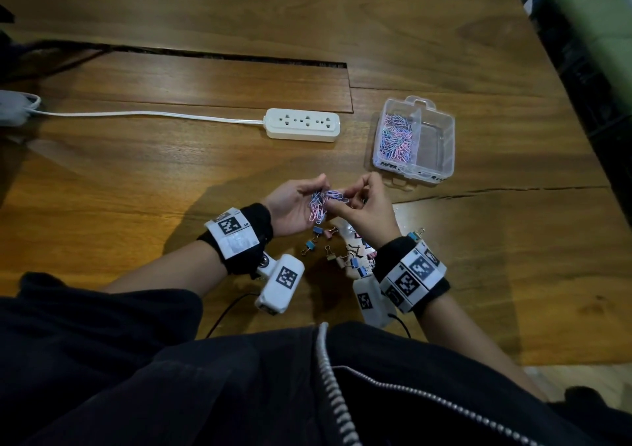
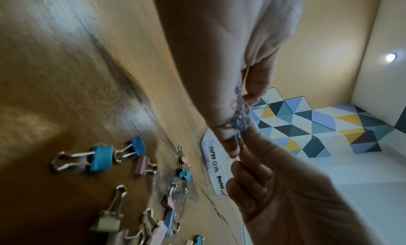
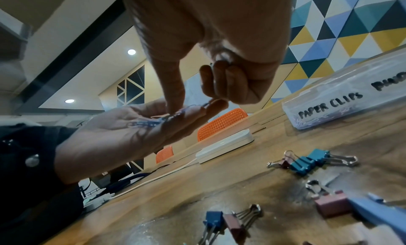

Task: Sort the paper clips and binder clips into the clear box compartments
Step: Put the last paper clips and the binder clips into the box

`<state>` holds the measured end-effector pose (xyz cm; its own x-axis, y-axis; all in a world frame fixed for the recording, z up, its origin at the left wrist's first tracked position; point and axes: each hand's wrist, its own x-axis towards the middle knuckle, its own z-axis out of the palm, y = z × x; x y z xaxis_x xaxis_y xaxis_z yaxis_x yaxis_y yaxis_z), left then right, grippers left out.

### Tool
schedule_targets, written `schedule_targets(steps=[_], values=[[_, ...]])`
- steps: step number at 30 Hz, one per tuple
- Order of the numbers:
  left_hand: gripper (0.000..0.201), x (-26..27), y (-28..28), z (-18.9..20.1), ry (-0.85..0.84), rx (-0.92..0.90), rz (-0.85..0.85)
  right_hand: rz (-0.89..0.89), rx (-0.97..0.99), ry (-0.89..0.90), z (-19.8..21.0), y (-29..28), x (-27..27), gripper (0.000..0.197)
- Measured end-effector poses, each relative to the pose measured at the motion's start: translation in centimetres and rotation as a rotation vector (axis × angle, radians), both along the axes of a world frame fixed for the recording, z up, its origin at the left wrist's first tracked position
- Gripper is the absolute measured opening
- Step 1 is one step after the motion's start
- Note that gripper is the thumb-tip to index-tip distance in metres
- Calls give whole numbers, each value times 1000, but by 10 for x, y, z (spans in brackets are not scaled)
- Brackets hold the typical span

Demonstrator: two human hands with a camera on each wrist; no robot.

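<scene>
1. Binder clips (image 1: 342, 252) lie loose on the table (image 1: 136, 179), nearest the body, below and between the wrists; several are hidden under the right wrist. None sorted yet, by the look of it.
2. Paper clips (image 1: 323, 203), a tangled pink and blue bunch, rest in the cupped left hand (image 1: 294, 206), thumb curled against them. Right hand (image 1: 364, 211) pinches one end of the bunch, other fingers curled in.
3. Step in hand, as I judge: gathering or untangling the last paper clips. Next move calls for carrying them far and right, and dropping them left of the divider.
4. Clear box (image 1: 441, 168) sits far right; left compartment holds paper clips, right looks empty. Its near label is partly cut off.
5. Power strip (image 1: 302, 125) lies far left of the box.
</scene>
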<state>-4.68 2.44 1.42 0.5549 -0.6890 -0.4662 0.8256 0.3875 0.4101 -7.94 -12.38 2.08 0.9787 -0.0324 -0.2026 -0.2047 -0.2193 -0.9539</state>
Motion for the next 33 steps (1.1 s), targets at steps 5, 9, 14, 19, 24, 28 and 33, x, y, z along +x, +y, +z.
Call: schedule_targets(steps=[5, 9, 14, 19, 24, 28, 33], values=[[31, 3, -3, -4, 37, 54, -1, -53, 52, 19, 1, -7, 0, 30], [26, 6, -10, -3, 80, 111, 21, -115, -17, 12, -2, -19, 0, 31], [56, 28, -36, 13, 14, 177, 12, -185, -37, 20, -3, -43, 2, 30], [79, 62, -75, 28, 68, 38, 136, -267, -33, 21, -7, -77, 3, 28], [85, 85, -120, 40, 53, 74, 219, -324, -45, 41, -7, -104, 6, 27], [93, 95, -142, 38, 26, 127, 219, -310, -49, 81, -2, -121, 14, 27], [74, 90, -139, 37, -182, 349, 158, -257, 35, 239, -1, -132, 26, 28]])
